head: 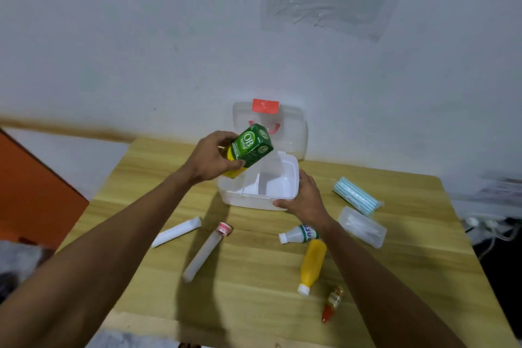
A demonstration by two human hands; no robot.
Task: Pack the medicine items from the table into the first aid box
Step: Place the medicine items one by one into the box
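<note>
On the left of the wooden table [158, 285] lies a white tube [176, 232], and next to it a grey tube with a red cap [206, 254]. Both lie flat, well apart from the hands.

Above them, the left hand [210, 159] is clamped on a green medicine box [250, 147]. Something yellow peeks out under it, but I cannot tell what it is. The green box is tilted, its long side pointing down and right toward the open first aid box [291, 175]. It hangs just over the left part of that white box, so I think it only needs to go down.

The right hand [303, 195] is closed on the white box's near right corner, holding it steady.

To the right lie a white bottle [296, 234], partly hidden by the right wrist, a yellow bottle [312, 265], a tiny red-tipped bottle [333, 304], a clear case [363, 230] and a striped roll [356, 196].
</note>
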